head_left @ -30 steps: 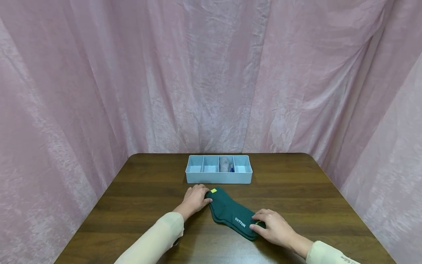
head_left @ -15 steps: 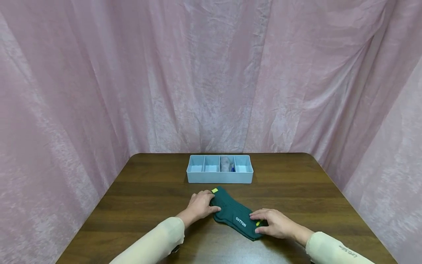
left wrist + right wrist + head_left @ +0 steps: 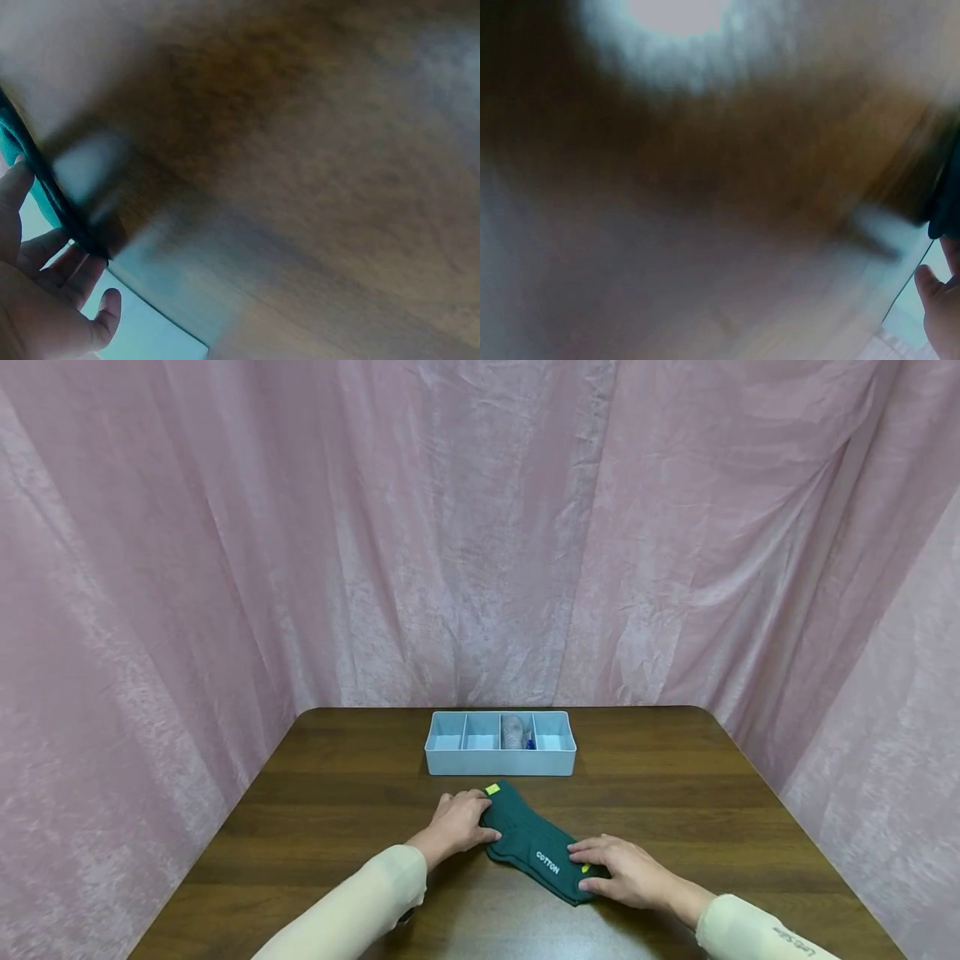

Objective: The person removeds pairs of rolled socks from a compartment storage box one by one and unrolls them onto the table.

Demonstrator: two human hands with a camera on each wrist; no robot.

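Note:
A dark green sock (image 3: 534, 846) with white "COTTON" lettering and small yellow tags lies slanted on the brown table (image 3: 337, 793). My left hand (image 3: 471, 818) grips its cuff end, thumb on top and fingers curled over the far edge. Over the toe end my right hand (image 3: 609, 865) lies flat, fingers straight. The left wrist view is blurred: my left hand (image 3: 45, 300) shows at the sock's edge (image 3: 19, 154). In the right wrist view only my right hand's fingertips (image 3: 939, 304) and a dark bit of sock (image 3: 949, 199) are visible.
A light blue divided tray (image 3: 500, 764) stands just behind the sock, with a grey rolled item (image 3: 513, 732) in its third compartment. Pink curtains close off the table's back and sides. The table's rounded far corners are in view.
My left hand slid right onto the cuff, with its thumb now on top. My right hand flattened on the toe end. The sock is slightly straighter.

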